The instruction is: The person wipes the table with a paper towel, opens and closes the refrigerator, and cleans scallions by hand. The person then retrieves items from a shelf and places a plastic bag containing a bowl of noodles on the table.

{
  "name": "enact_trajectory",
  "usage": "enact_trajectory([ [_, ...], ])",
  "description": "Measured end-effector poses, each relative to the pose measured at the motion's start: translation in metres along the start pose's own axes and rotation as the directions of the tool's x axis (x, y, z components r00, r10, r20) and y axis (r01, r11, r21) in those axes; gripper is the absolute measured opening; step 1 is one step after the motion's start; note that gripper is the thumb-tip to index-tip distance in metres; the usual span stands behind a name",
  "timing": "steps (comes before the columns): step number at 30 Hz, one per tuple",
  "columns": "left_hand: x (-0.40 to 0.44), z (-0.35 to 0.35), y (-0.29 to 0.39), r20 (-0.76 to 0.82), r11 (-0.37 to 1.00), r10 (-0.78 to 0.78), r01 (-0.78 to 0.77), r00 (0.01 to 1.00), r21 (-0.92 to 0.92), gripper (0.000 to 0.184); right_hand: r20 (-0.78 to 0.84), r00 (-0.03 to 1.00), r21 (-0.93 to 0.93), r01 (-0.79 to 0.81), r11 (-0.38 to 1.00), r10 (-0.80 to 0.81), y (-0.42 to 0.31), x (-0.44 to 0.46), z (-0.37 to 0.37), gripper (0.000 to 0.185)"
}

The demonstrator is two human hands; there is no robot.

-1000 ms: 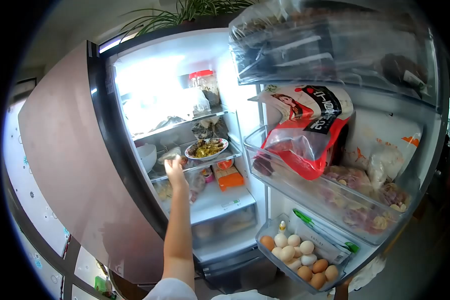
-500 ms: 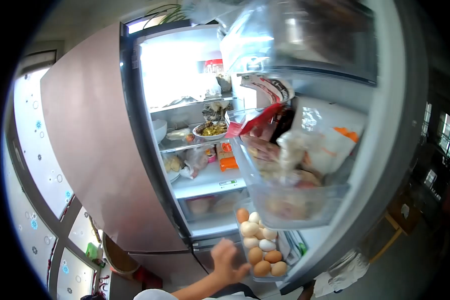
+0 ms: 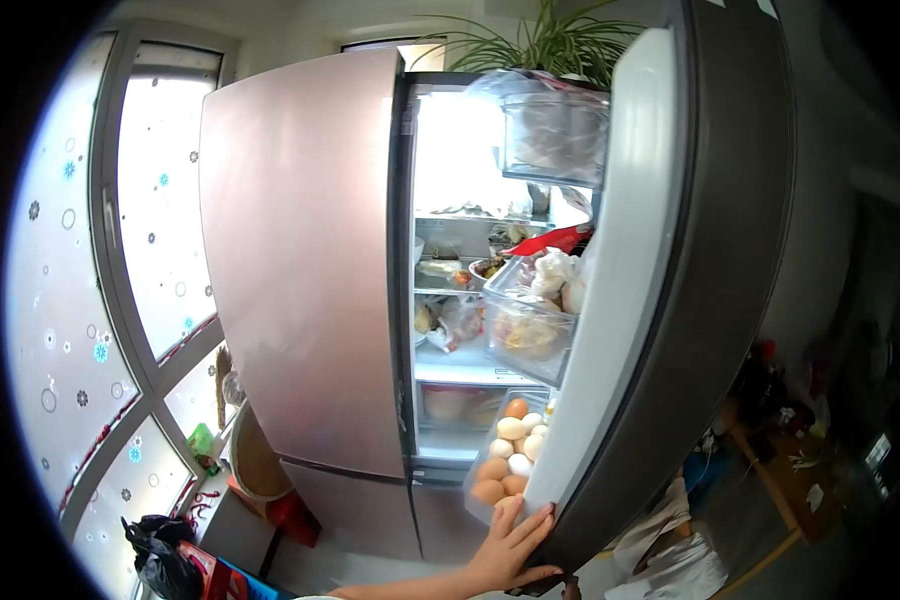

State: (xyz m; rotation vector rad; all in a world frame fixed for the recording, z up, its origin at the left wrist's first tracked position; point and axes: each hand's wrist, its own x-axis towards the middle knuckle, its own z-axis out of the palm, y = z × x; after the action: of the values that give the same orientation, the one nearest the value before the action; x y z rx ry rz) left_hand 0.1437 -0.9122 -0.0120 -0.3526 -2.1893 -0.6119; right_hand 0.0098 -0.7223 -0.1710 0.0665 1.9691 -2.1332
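Observation:
My left hand (image 3: 510, 548) reaches in from the bottom and lies against the lower edge of the fridge door (image 3: 620, 330). Its fingers are spread, with the fingertips on the pale inner side of the door. Just above the fingers is a clear door bin (image 3: 477, 502) holding several brown and white eggs (image 3: 510, 428). The door stands partly open and hides part of the shelves. Higher on it are a clear bin (image 3: 532, 345) with bagged food and a top bin (image 3: 555, 135) with plastic bags. My right hand is not visible.
The other fridge door (image 3: 300, 270) is shut on the left. Inside, shelves hold bagged food (image 3: 458, 322) and dishes. A leafy plant (image 3: 560, 45) stands on top. Windows (image 3: 165, 210) line the left side; a red container (image 3: 290, 518) stands below. A wooden table (image 3: 770, 480) is at the right.
The door has swung partway toward shut, covering more of the interior. My left hand has moved from free space beside the egg bin onto the door's edge. The view has shifted and tilted.

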Motion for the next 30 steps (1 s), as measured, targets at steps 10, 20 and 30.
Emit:
enact_trajectory([
  [10, 0.000, -0.005, 0.032, 0.152, 0.997, 0.026, -0.014, 0.988, -0.080, 0.062, 0.000, 1.000, -0.056, -0.020, 0.998, 0.020, -0.009, -0.023, 0.010, 0.072],
  [20, -0.018, -0.012, 0.034, 0.176, 0.984, -0.088, 0.113, 0.980, -0.137, 0.058, -0.111, 0.993, -0.025, -0.053, 0.998, 0.050, 0.005, -0.058, -0.029, 0.073],
  [30, -0.028, 0.000, 0.036, 0.258, 0.975, -0.095, 0.142, 0.961, -0.171, 0.060, -0.112, 0.993, 0.070, -0.013, 0.997, 0.021, 0.030, -0.060, -0.037, 0.078],
])
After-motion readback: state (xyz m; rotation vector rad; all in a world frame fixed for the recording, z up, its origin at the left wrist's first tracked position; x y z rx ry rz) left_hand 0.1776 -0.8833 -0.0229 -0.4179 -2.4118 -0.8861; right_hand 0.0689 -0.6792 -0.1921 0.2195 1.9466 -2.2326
